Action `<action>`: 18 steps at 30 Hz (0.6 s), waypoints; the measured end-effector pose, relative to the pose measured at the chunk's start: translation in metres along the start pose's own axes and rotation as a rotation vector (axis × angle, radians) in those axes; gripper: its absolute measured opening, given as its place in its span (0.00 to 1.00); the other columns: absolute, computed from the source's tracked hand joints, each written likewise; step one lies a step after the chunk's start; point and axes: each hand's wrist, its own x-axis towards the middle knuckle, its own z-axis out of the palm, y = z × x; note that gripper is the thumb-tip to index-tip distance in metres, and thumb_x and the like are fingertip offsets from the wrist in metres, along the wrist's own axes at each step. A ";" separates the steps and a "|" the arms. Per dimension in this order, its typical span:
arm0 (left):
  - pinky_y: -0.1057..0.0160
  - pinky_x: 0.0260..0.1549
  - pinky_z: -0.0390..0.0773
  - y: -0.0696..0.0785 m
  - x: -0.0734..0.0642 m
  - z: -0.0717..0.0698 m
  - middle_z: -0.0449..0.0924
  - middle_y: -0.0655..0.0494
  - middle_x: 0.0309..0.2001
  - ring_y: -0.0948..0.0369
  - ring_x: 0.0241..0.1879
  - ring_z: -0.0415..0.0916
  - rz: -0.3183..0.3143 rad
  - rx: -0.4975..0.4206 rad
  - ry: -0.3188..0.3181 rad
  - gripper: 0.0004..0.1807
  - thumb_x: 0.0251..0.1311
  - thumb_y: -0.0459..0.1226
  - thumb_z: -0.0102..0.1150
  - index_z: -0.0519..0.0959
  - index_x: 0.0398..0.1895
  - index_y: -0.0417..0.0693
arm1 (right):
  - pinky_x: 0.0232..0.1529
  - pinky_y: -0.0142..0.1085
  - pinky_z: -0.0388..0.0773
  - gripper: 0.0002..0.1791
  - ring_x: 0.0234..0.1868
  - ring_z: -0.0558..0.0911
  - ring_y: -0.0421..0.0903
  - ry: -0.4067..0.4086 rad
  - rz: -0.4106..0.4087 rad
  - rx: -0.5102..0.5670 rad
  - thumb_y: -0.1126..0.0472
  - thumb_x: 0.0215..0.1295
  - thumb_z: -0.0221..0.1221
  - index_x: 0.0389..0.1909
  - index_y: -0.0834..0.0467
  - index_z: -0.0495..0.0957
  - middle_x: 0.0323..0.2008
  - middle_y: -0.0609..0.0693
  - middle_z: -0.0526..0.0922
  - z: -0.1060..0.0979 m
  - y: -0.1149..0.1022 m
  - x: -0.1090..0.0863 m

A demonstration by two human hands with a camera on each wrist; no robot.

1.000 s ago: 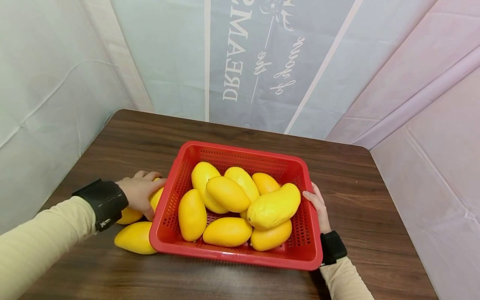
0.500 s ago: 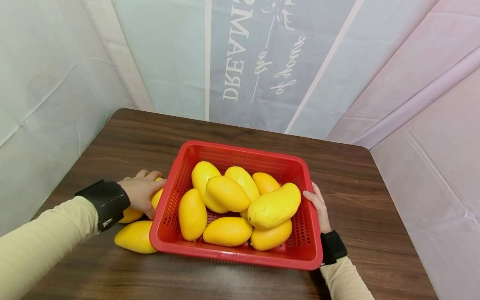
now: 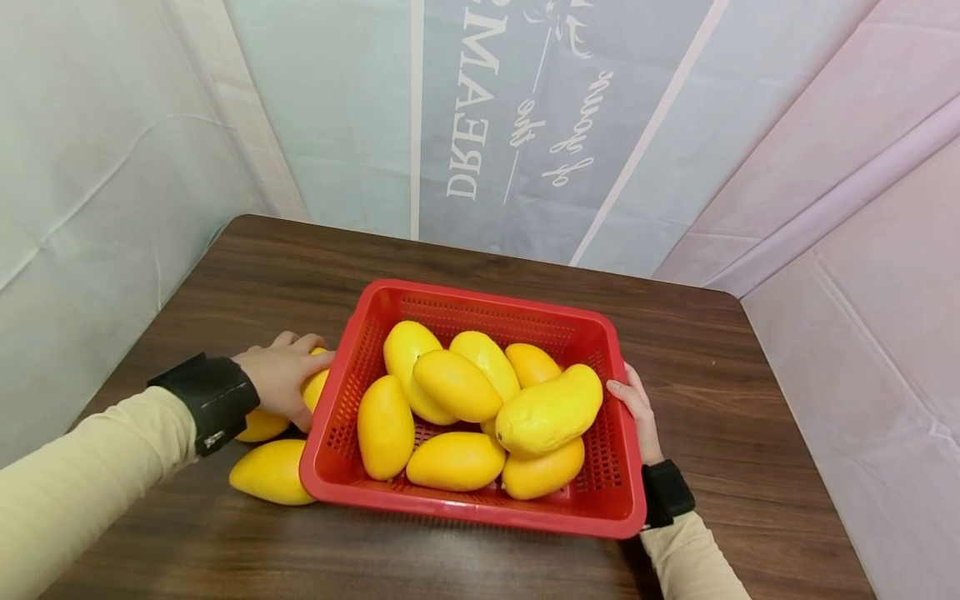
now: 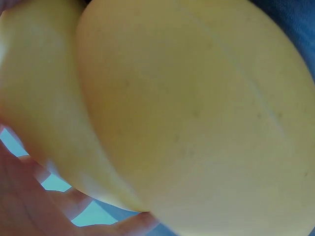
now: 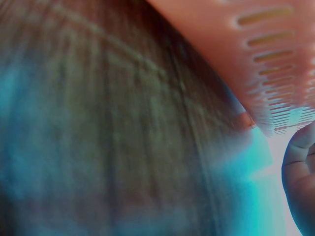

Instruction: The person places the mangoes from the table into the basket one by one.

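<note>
A red plastic basket (image 3: 480, 520) with slotted walls holds several yellow mangoes (image 3: 456, 461). To its left, my left hand (image 3: 279, 379) holds a yellow mango (image 3: 313, 390), which the hand and the basket partly hide. In the left wrist view, the fingers (image 4: 64, 201) curve around that mango (image 4: 44, 98), while another mango (image 4: 197, 118) fills most of the frame. My right hand (image 3: 642, 417) grips the basket's right side, thumb over the rim and the other fingers largely hidden outside. The slotted wall (image 5: 270, 54) shows in the right wrist view.
Two more mangoes lie left of the basket: one at the front (image 3: 272, 472) and one (image 3: 262, 427) partly under my left wrist. Everything sits on a dark wooden table (image 3: 720, 375). A printed curtain (image 3: 555, 125) hangs behind it, with pale cloth at both sides.
My left hand shifts very slightly over the mango beside the basket. The basket, its mangoes and my right hand stay almost the same.
</note>
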 end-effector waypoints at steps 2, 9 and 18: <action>0.31 0.46 0.71 0.000 0.000 -0.002 0.64 0.40 0.66 0.38 0.60 0.58 -0.005 0.008 0.011 0.55 0.24 0.59 0.79 0.71 0.67 0.63 | 0.52 0.36 0.81 0.21 0.50 0.80 0.38 0.001 0.000 0.000 0.55 0.78 0.37 0.69 0.47 0.56 0.55 0.42 0.75 0.000 0.000 0.000; 0.37 0.41 0.74 -0.001 -0.002 -0.015 0.66 0.44 0.62 0.40 0.57 0.61 0.008 0.051 0.044 0.54 0.26 0.59 0.77 0.70 0.67 0.62 | 0.53 0.36 0.81 0.21 0.50 0.80 0.38 -0.001 0.002 0.006 0.55 0.78 0.37 0.69 0.47 0.55 0.55 0.42 0.75 0.000 0.000 0.000; 0.43 0.34 0.74 -0.005 -0.004 -0.036 0.68 0.44 0.59 0.41 0.53 0.63 -0.003 0.115 0.094 0.49 0.26 0.51 0.78 0.73 0.63 0.65 | 0.52 0.36 0.81 0.21 0.50 0.80 0.38 0.000 0.000 0.009 0.55 0.78 0.37 0.69 0.47 0.56 0.55 0.42 0.76 -0.001 0.001 0.000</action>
